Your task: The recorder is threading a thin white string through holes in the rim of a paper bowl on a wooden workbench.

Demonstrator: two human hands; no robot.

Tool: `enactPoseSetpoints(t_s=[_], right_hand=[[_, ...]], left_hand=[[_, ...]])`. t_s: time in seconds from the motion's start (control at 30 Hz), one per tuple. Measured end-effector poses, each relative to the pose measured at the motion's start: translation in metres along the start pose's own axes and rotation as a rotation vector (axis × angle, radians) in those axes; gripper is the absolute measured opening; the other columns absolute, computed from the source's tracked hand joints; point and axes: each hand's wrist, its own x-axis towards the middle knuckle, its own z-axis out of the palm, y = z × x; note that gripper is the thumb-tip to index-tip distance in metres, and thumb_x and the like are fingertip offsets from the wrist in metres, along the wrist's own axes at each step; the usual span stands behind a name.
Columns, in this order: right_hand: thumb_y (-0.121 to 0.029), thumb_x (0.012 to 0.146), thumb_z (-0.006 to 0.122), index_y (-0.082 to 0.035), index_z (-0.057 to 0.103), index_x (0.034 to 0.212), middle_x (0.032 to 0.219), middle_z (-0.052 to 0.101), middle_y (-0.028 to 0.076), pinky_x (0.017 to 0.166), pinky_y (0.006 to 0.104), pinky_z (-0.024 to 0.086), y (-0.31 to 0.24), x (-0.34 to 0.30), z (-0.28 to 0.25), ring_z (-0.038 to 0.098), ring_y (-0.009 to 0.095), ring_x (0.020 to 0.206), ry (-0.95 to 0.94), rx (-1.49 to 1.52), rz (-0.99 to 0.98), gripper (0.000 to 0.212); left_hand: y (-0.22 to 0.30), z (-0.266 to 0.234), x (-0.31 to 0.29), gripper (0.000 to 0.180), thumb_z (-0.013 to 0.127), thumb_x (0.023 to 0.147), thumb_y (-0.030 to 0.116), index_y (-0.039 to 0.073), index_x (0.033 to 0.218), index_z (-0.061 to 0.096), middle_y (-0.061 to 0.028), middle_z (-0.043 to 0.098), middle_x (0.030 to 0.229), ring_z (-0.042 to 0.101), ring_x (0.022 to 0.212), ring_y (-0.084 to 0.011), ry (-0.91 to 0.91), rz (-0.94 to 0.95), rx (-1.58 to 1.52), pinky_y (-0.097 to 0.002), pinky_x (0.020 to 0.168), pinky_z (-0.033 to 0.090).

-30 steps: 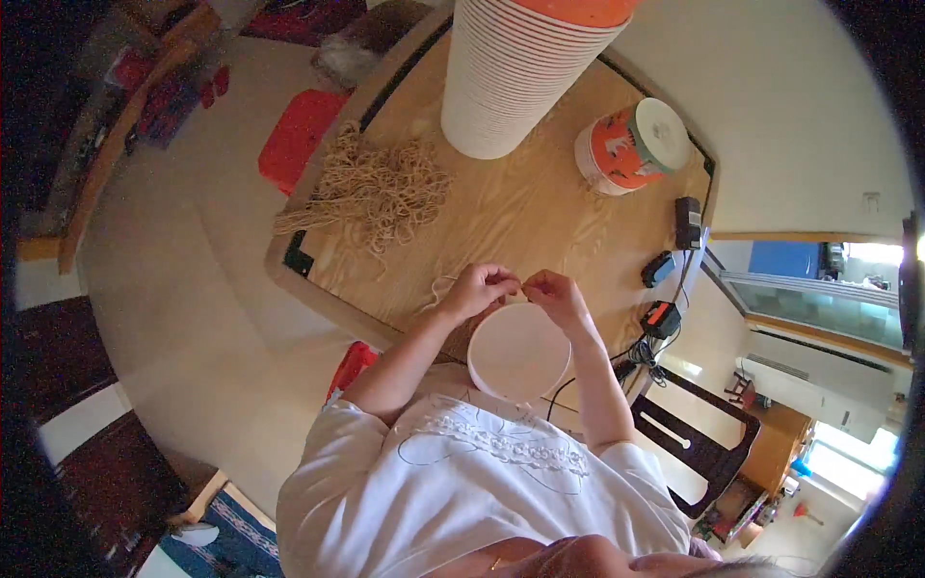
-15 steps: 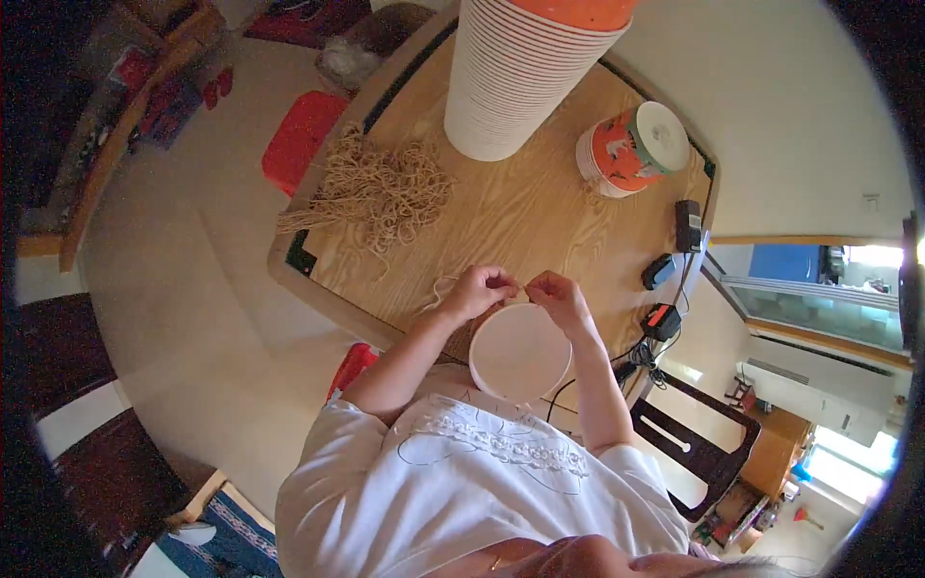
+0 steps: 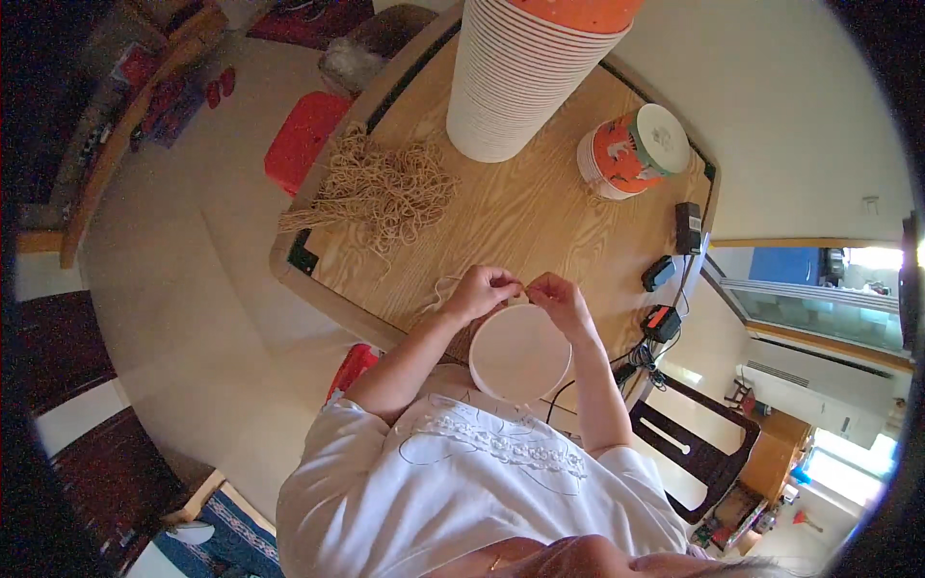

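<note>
In front of me stands a light wood-grain table with a pale rounded border [image 3: 540,207], on a smooth beige floor [image 3: 212,279]. Beyond it I see a plain cream wall [image 3: 771,125]. To my right are a dark brown chair with a slotted back [image 3: 711,460] and a bright window [image 3: 848,472], glaring white. Dark brown furniture [image 3: 116,477] edges my left.

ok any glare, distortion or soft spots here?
Head view, lower right: window blown out to white; head view, rim: black fisheye corners, edge of the table bowing; head view, far left: dark and grainy; head view, centre: left fingers and right fingers readable, but the bit between them too small to make out.
</note>
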Motion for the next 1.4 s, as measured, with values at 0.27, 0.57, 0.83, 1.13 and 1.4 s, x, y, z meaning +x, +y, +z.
enactPoseSetpoints(t_s=[0.27, 0.57, 0.83, 1.13, 1.4], right_hand=[[-0.007, 0.08, 0.058, -0.002, 0.059, 0.083, 0.073, 0.057, -0.002, 0.062, 0.0197, 0.041, 0.003, 0.0, 0.0, 0.05, 0.006, 0.068, 0.0, 0.014, 0.068, 0.006], [-0.01, 0.081, 0.059, -0.001, 0.06, 0.083, 0.072, 0.057, -0.001, 0.062, 0.0207, 0.042, -0.001, 0.0, 0.002, 0.051, 0.007, 0.068, 0.012, 0.003, 0.062, 0.009], [-0.009, 0.08, 0.059, -0.001, 0.059, 0.082, 0.071, 0.056, -0.001, 0.062, 0.0209, 0.042, 0.006, -0.001, 0.0, 0.051, 0.007, 0.069, 0.006, 0.016, 0.045, 0.008], [-0.013, 0.078, 0.058, -0.002, 0.058, 0.072, 0.065, 0.054, 0.001, 0.056, 0.0248, 0.039, 0.007, 0.0, 0.003, 0.047, 0.008, 0.062, 0.08, -0.122, -0.016, 0.012], [-0.011, 0.077, 0.059, -0.001, 0.058, 0.072, 0.065, 0.054, 0.001, 0.056, 0.0243, 0.039, 0.005, 0.0, 0.008, 0.046, 0.008, 0.062, 0.115, -0.152, -0.077, 0.012]], left_hand=[[-0.015, 0.0, 0.004, 0.011, 0.062, 0.078, 0.013, 0.002, 0.079, 0.064, -0.0007, 0.062, 0.067, 0.055, 0.057, -0.0064, 0.114, 0.068, 0.01, -0.0222, 0.052, 0.045], [0.001, -0.001, -0.001, 0.014, 0.06, 0.081, 0.014, 0.001, 0.081, 0.063, -0.0013, 0.062, 0.067, 0.054, 0.056, -0.0062, 0.131, 0.042, -0.002, -0.0222, 0.051, 0.044], [-0.004, 0.002, 0.001, 0.015, 0.06, 0.081, 0.018, 0.003, 0.082, 0.062, -0.0016, 0.063, 0.072, 0.057, 0.064, -0.0087, -0.025, -0.017, -0.022, -0.0249, 0.059, 0.046], [-0.009, 0.012, 0.001, 0.014, 0.06, 0.081, 0.017, 0.004, 0.083, 0.062, -0.0001, 0.06, 0.067, 0.054, 0.059, -0.0082, 0.321, 0.262, 0.275, -0.0252, 0.055, 0.045], [-0.001, 0.001, 0.008, 0.012, 0.061, 0.08, 0.015, 0.003, 0.078, 0.062, -0.0006, 0.061, 0.066, 0.054, 0.059, -0.0079, 0.032, 0.081, 0.086, -0.0249, 0.056, 0.044]])
